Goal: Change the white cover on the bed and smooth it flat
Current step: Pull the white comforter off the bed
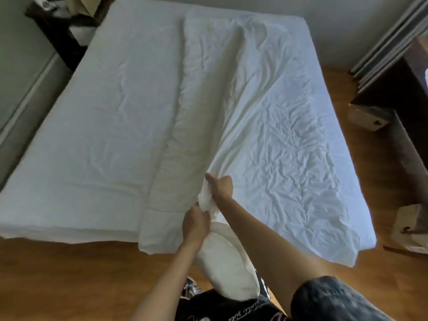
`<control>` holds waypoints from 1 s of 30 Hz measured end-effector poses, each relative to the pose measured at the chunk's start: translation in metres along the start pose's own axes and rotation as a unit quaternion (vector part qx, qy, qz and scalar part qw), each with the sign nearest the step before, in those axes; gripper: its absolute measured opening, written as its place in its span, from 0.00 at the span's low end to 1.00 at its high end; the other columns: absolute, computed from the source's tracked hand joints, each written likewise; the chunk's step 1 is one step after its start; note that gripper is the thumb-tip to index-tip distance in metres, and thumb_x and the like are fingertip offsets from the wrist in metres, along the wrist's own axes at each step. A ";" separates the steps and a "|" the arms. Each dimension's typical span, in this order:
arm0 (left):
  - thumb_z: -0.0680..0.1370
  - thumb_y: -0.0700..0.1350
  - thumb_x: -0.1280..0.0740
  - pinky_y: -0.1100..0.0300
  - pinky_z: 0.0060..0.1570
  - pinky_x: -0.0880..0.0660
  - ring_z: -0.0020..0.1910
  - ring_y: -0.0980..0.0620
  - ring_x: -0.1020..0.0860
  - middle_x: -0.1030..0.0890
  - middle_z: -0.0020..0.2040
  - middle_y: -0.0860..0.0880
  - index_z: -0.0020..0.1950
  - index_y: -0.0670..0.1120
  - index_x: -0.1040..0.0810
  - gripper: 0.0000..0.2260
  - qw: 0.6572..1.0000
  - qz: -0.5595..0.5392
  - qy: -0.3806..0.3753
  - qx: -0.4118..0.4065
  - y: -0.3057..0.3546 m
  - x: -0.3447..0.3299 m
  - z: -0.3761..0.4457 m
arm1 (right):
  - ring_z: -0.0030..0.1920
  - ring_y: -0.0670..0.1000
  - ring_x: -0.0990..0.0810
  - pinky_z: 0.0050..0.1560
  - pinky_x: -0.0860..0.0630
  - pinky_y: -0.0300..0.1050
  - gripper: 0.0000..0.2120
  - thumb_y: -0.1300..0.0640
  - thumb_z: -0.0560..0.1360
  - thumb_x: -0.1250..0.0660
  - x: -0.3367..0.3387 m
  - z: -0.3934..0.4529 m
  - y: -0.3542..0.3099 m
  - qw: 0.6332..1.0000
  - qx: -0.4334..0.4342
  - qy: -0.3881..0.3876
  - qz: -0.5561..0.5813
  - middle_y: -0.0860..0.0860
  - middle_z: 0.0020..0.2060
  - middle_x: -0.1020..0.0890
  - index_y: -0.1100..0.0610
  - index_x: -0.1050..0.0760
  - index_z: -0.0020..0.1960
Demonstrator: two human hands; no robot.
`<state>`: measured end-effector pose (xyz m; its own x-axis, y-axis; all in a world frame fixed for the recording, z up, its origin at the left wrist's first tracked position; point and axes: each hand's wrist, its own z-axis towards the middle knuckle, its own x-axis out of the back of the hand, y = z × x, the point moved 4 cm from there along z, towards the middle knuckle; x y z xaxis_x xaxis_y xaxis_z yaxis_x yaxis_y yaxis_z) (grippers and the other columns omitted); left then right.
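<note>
left hand (pixel 195 224) clenched, right hand (pixel 221 187) clenched, extended

Under my feet is a wooden floor (pixel 69 274) of warm brown colour, filling the lower left of the frame and running along the right side. In the upper left corner I see a dark piece of furniture (pixel 58 31) with some blurred things on it. At the right edge stands a dark wooden cabinet (pixel 393 89). Near the lower right edge lies a pale bag or box (pixel 412 228); which one, I cannot tell.
</note>
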<state>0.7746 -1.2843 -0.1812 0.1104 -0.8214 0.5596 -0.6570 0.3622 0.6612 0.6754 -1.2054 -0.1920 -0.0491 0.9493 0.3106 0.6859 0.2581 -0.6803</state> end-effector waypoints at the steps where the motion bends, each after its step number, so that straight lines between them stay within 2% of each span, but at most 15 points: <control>1: 0.78 0.37 0.39 0.56 0.52 0.29 0.58 0.38 0.22 0.20 0.58 0.37 0.61 0.37 0.23 0.13 1.000 -0.003 0.001 0.000 -0.012 0.023 0.002 | 0.52 0.57 0.21 0.49 0.25 0.46 0.24 0.50 0.73 0.29 -0.019 -0.016 -0.006 1.000 0.006 -0.012 -0.019 0.57 0.51 0.21 0.65 0.30 0.59; 6: 0.80 0.41 0.41 0.57 0.48 0.28 0.52 0.42 0.21 0.18 0.51 0.42 0.56 0.41 0.21 0.11 0.999 -0.025 -0.028 0.026 -0.062 0.116 0.011 | 0.55 0.59 0.22 0.56 0.23 0.55 0.18 0.55 0.73 0.30 -0.108 -0.064 -0.022 0.991 0.028 -0.063 -0.115 0.57 0.51 0.23 0.62 0.32 0.57; 12: 0.77 0.47 0.38 0.56 0.42 0.25 0.42 0.50 0.22 0.20 0.41 0.51 0.54 0.44 0.21 0.10 0.996 -0.072 -0.041 0.038 -0.103 0.204 0.059 | 0.54 0.58 0.23 0.55 0.23 0.53 0.11 0.58 0.74 0.34 -0.217 -0.081 -0.059 0.987 0.066 -0.051 -0.140 0.54 0.47 0.26 0.60 0.33 0.53; 15: 0.76 0.54 0.34 0.54 0.54 0.25 0.50 0.49 0.22 0.20 0.50 0.52 0.58 0.49 0.26 0.13 0.993 -0.085 -0.062 0.051 -0.124 0.245 0.093 | 0.52 0.57 0.23 0.51 0.25 0.49 0.11 0.58 0.75 0.36 -0.279 -0.079 -0.077 0.988 0.072 -0.040 -0.133 0.54 0.46 0.26 0.62 0.31 0.54; 16: 0.75 0.57 0.33 0.55 0.56 0.26 0.53 0.49 0.22 0.20 0.54 0.51 0.63 0.51 0.27 0.19 0.993 -0.069 -0.071 0.058 -0.132 0.259 0.106 | 0.51 0.56 0.23 0.49 0.25 0.48 0.10 0.58 0.75 0.36 -0.301 -0.077 -0.080 0.988 0.071 -0.037 -0.129 0.54 0.46 0.26 0.62 0.31 0.54; 18: 0.72 0.60 0.32 0.55 0.55 0.25 0.54 0.49 0.22 0.20 0.54 0.51 0.64 0.52 0.28 0.23 0.994 -0.001 -0.077 0.075 -0.152 0.288 0.133 | 0.47 0.54 0.25 0.43 0.28 0.43 0.07 0.59 0.76 0.37 -0.346 -0.077 -0.086 0.990 0.061 -0.035 -0.121 0.52 0.43 0.26 0.61 0.33 0.51; 20: 0.71 0.57 0.32 0.54 0.55 0.24 0.52 0.49 0.21 0.20 0.52 0.51 0.61 0.50 0.27 0.21 0.992 0.052 -0.071 0.092 -0.177 0.321 0.159 | 0.44 0.53 0.26 0.39 0.31 0.41 0.06 0.60 0.75 0.38 -0.394 -0.081 -0.094 0.991 0.055 -0.039 -0.119 0.50 0.39 0.28 0.60 0.33 0.49; 23: 0.74 0.51 0.33 0.57 0.54 0.25 0.53 0.47 0.21 0.19 0.53 0.48 0.59 0.45 0.25 0.16 0.987 0.107 -0.078 0.094 -0.204 0.378 0.191 | 0.44 0.54 0.26 0.41 0.30 0.44 0.06 0.60 0.74 0.38 -0.455 -0.096 -0.111 0.990 0.046 -0.044 -0.126 0.51 0.39 0.28 0.61 0.33 0.49; 26: 0.75 0.45 0.35 0.54 0.48 0.23 0.43 0.48 0.20 0.21 0.41 0.49 0.45 0.45 0.24 0.04 0.989 0.087 -0.078 0.089 -0.224 0.426 0.217 | 0.44 0.54 0.25 0.41 0.27 0.45 0.06 0.59 0.74 0.38 -0.499 -0.106 -0.126 0.987 0.046 -0.055 -0.142 0.53 0.41 0.26 0.61 0.32 0.48; 28: 0.74 0.44 0.36 0.55 0.44 0.23 0.39 0.49 0.21 0.23 0.36 0.49 0.39 0.46 0.26 0.04 0.988 0.092 -0.092 0.080 -0.231 0.450 0.235 | 0.44 0.55 0.24 0.41 0.27 0.46 0.07 0.59 0.74 0.38 -0.525 -0.106 -0.136 0.986 0.045 -0.052 -0.154 0.54 0.43 0.25 0.61 0.32 0.48; 30: 0.76 0.44 0.36 0.56 0.45 0.23 0.40 0.49 0.21 0.24 0.36 0.50 0.38 0.48 0.28 0.06 0.987 0.091 -0.112 0.077 -0.237 0.473 0.255 | 0.45 0.56 0.23 0.42 0.27 0.46 0.07 0.59 0.74 0.37 -0.552 -0.104 -0.148 0.985 0.046 -0.041 -0.162 0.55 0.44 0.25 0.61 0.32 0.49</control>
<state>0.7923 -1.8707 -0.2006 -0.1758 -0.8319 0.5263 -0.7575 0.4557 0.4674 0.6762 -1.7864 -0.1937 -0.3152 0.8247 0.4697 0.5562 0.5615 -0.6127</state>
